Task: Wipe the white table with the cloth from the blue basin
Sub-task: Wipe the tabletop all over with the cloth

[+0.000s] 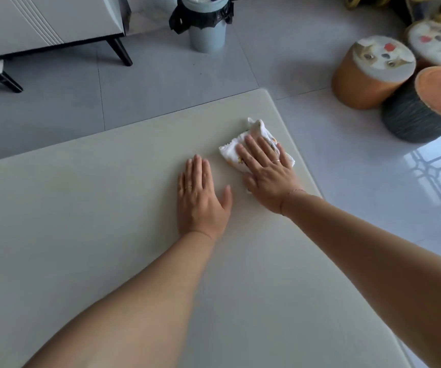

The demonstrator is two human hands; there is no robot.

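Head view | right hand [267,173] flat, pressing cloth [230,152] | left hand [200,197] flat on table [81,235] | risk: cloth may slide off edge right of hand

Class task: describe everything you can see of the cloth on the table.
The cloth is small, white and soft-looking, with a zigzag edge and small orange and yellow printed marks. It lies rumpled on the white table, near its far right corner. The right hand presses flat on it with straight fingers, covering its middle. The left hand rests beside it, not touching.
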